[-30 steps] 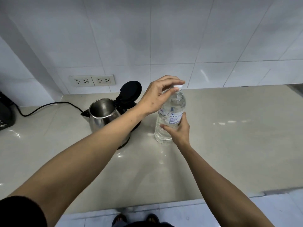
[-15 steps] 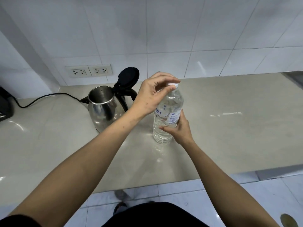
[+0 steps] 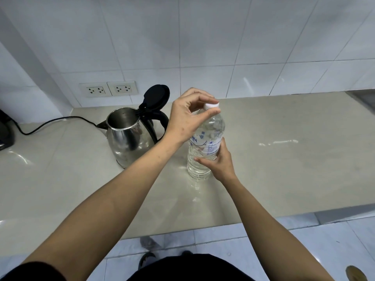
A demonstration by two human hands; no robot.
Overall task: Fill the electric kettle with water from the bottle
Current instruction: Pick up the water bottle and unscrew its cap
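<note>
A clear plastic water bottle (image 3: pixel 209 130) with a white cap (image 3: pixel 211 106) stands upright on the beige counter (image 3: pixel 284 169). My right hand (image 3: pixel 218 162) grips its lower body from the right. My left hand (image 3: pixel 187 116) reaches over from the left, thumb and fingers pinched around the cap. The steel electric kettle (image 3: pixel 126 138) stands just left of the bottle, its black lid (image 3: pixel 156 96) flipped up and the inside showing. My left forearm crosses in front of the kettle's handle.
A black cord (image 3: pixel 50 123) runs from the kettle's side toward a dark appliance (image 3: pixel 6 131) at the left edge. Two wall sockets (image 3: pixel 108 90) sit on the tiled wall behind. The counter's front edge is near my body, floor tiles below.
The view has shifted downward, so the counter edge and floor show more. Both hands stay on the bottle; my left fingers have turned slightly on the cap.
</note>
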